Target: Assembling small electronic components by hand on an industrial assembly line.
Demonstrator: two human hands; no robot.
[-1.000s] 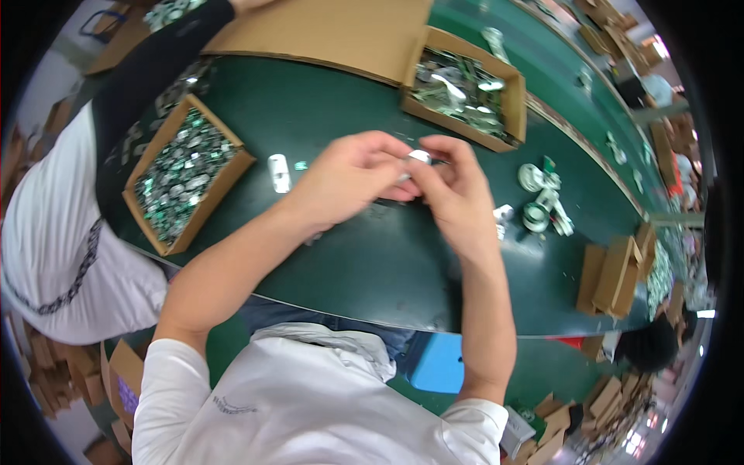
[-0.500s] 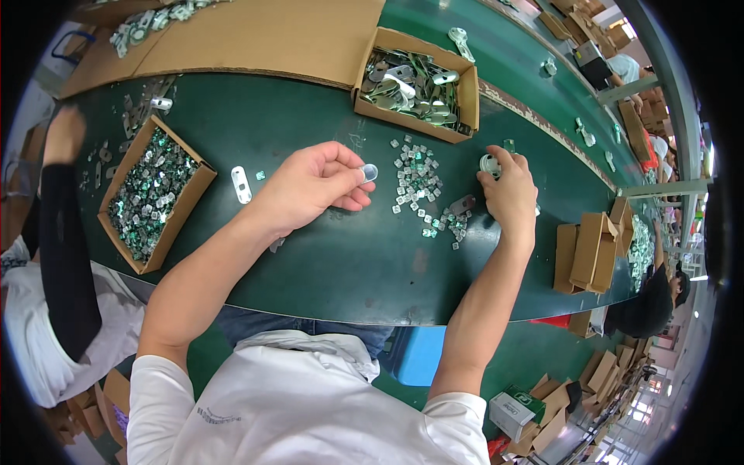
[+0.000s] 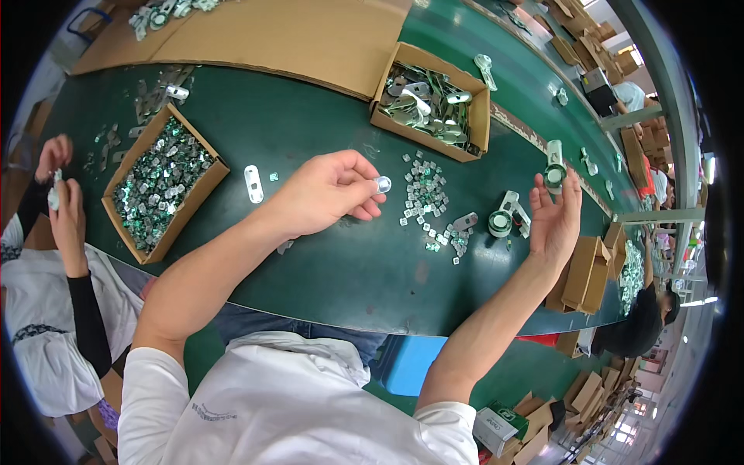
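My left hand (image 3: 329, 194) is closed in a pinch on a small shiny oval plate (image 3: 384, 184), most of it hidden by the fingers. Farther right, my right hand (image 3: 556, 225) is raised, palm up, with a white plastic part with a round end (image 3: 555, 159) between its fingertips. Below that hand's left side lie similar white round-ended parts (image 3: 501, 224). Small clear square pieces (image 3: 422, 190) are scattered between my hands, a grey oval plate (image 3: 465, 222) beside them. Left of my left hand rest a white oval plate (image 3: 253, 184) and one greenish square (image 3: 273, 177).
A cardboard tray of small squares (image 3: 163, 182) stands at left, another of oval plates (image 3: 434, 101) at the back. Beyond a raised edge runs a green belt (image 3: 527, 77) carrying white parts. Small open boxes (image 3: 585, 275) sit at right. A co-worker's hands (image 3: 66, 201) work at far left.
My right hand has moved right and lifted a white round-ended part from the table. The left hand keeps its pinch on the plate. The co-worker's hands have come together.
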